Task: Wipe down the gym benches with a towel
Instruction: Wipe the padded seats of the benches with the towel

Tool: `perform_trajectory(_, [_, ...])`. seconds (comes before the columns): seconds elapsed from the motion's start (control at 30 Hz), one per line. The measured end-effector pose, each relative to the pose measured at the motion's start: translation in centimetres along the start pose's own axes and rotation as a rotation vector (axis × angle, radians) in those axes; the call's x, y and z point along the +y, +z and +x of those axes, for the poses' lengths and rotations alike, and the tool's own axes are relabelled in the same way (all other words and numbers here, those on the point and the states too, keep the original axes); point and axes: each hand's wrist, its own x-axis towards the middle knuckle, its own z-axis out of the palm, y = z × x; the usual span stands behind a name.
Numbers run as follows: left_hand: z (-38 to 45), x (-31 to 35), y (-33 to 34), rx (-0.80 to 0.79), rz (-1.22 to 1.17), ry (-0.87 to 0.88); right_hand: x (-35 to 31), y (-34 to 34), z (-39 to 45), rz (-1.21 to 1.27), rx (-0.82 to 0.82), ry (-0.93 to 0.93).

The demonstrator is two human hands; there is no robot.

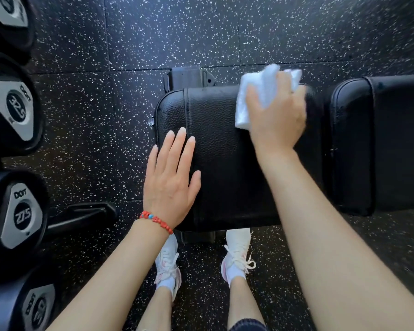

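A black padded gym bench lies across the view below me: its seat pad point(227, 149) in the middle and its longer back pad point(392, 144) to the right, with a narrow gap between them. My right hand point(276, 113) presses a crumpled white towel point(261, 87) onto the far right corner of the seat pad; the hand and towel are slightly blurred. My left hand point(171, 177) rests flat on the pad's near left edge, fingers spread, holding nothing. A red bead bracelet point(157, 222) circles that wrist.
Several dumbbells point(17, 111) with grey end caps line a rack along the left edge. The floor point(177, 32) is black speckled rubber tile. My two white sneakers point(237, 254) stand just in front of the bench. A black bench foot point(189, 76) juts out behind the seat.
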Motion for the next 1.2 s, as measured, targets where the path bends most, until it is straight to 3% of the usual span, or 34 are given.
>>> perform_trajectory(0.13, [0.1,-0.1,0.1,0.019,0.01,0.014,-2.9,2.5,-1.8,0.092,0.101,-0.259])
perform_trajectory(0.23, [0.1,-0.1,0.0,0.023,0.018,0.023,-1.0,2.2,-1.1,0.053,0.153,-0.364])
perform_trajectory(0.33, [0.0,0.1,-0.2,0.024,0.025,0.023,3.4,0.3,0.5,-0.03,0.233,-0.242])
perform_trajectory(0.47, [0.0,0.4,-0.3,0.033,0.034,0.008,5.9,-1.2,0.1,-0.024,0.135,-0.064])
perform_trajectory(0.7, [-0.9,1.2,0.1,0.009,0.041,0.105,6.1,-0.3,-9.6,-0.092,0.201,-0.458])
perform_trajectory(0.77, [-1.1,1.2,0.2,0.007,0.055,0.129,7.5,-0.8,-9.8,-0.124,0.225,-0.47])
perform_trajectory(0.93, [-1.1,0.9,0.4,0.024,0.075,0.159,10.8,-2.3,-9.2,-0.036,0.306,-0.059])
perform_trajectory(1.0, [-1.2,0.9,0.5,0.029,0.082,0.157,9.9,-2.1,-11.2,0.028,0.285,0.009])
perform_trajectory(1.2, [-1.2,1.0,0.3,0.021,0.103,0.15,8.2,-0.7,-17.0,0.006,0.235,-0.319])
